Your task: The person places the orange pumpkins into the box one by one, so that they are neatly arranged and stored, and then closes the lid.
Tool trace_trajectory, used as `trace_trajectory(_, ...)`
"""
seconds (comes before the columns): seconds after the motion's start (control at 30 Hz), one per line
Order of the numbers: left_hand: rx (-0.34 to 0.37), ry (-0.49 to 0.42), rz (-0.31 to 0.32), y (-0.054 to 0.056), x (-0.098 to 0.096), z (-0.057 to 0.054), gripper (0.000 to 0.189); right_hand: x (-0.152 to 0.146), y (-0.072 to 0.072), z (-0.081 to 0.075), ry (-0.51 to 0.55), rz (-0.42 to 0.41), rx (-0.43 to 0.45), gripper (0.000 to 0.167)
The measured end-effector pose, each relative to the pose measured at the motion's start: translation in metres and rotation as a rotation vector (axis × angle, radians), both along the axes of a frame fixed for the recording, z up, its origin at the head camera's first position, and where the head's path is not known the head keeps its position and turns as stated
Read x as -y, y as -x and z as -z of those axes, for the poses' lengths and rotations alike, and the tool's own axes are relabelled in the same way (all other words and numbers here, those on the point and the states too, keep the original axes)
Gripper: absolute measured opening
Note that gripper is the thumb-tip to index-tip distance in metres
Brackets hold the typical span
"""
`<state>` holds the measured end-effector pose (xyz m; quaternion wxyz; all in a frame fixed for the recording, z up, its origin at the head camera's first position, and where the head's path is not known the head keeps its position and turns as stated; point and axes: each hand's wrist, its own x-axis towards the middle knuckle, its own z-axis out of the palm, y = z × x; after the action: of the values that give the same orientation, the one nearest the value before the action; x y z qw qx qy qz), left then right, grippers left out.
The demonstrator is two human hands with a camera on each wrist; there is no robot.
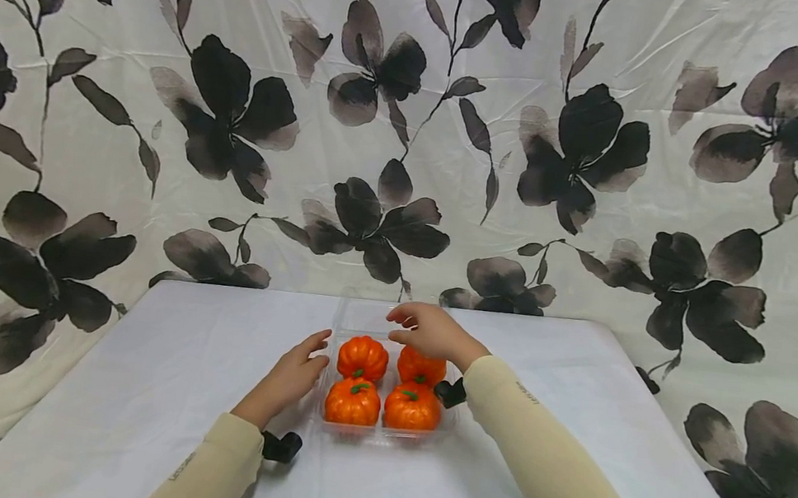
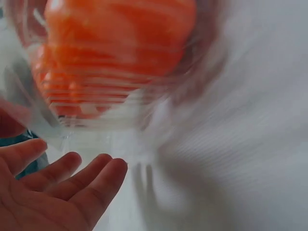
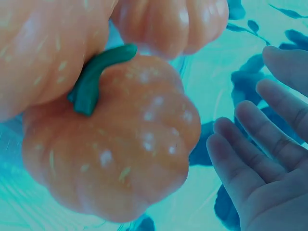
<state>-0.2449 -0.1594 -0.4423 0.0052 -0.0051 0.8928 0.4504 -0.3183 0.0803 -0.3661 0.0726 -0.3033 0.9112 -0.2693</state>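
Several small orange toy pumpkins with green stems sit in a clear plastic box (image 1: 391, 434) on the table; one front pumpkin (image 1: 353, 403) is at the near left. Behind them stands the box's transparent lid (image 1: 359, 315), raised at the back. My left hand (image 1: 291, 373) is beside the box's left side, fingers extended and holding nothing; in the left wrist view its fingers lie close to the clear wall. Above the back right pumpkin (image 1: 420, 365) hovers my right hand (image 1: 437, 333), near the lid. In the right wrist view, the right hand (image 3: 269, 173) has loose fingers, apart from the pumpkin (image 3: 115, 154).
A white cloth covers the table (image 1: 208, 342). Beyond its far edge hangs a pale curtain (image 1: 464, 207) with dark flowers. Black wrist cameras (image 1: 281, 446) are strapped below both hands, the right one close to the box's right side.
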Motion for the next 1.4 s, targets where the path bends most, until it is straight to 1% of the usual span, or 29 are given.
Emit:
trace_trajectory(0.2, 0.015, 0.02, -0.004, 0.011, 0.006, -0.004, 0.055, -0.008, 0.005, 0.001, 0.028, 0.038, -0.005, 0.033)
trace_trajectory(0.4, 0.005, 0.052, 0.003, 0.02, 0.009, -0.01, 0.055, -0.016, 0.012, 0.007, 0.063, 0.09, 0.013, 0.033)
trace_trajectory(0.5, 0.001, 0.082, 0.002, 0.024, 0.01, -0.012, 0.055, -0.02, 0.016, 0.01, 0.07, 0.119, 0.003, 0.033)
trace_trajectory(0.73, -0.011, 0.164, 0.009, 0.04, 0.011, -0.013, 0.056, -0.03, 0.022, 0.015, 0.116, 0.169, -0.036, 0.033)
trace_trajectory(0.93, 0.011, 0.192, 0.01, 0.052, 0.011, -0.013, 0.058, -0.04, 0.029, 0.021, 0.142, 0.227, -0.043, 0.032)
trace_trajectory(1.1, 0.033, 0.19, 0.007, 0.06, 0.01, -0.015, 0.058, -0.049, 0.033, 0.025, 0.169, 0.251, -0.064, 0.033)
trace_trajectory(1.17, 0.046, 0.186, 0.007, 0.063, 0.01, -0.015, 0.058, -0.053, 0.034, 0.026, 0.179, 0.259, -0.062, 0.034)
trace_trajectory(1.23, 0.053, 0.183, 0.009, 0.065, 0.01, -0.016, 0.058, -0.056, 0.036, 0.028, 0.192, 0.275, -0.038, 0.034)
trace_trajectory(1.4, 0.046, 0.177, 0.019, 0.072, 0.011, -0.016, 0.058, -0.062, 0.041, 0.033, 0.214, 0.324, 0.015, 0.036)
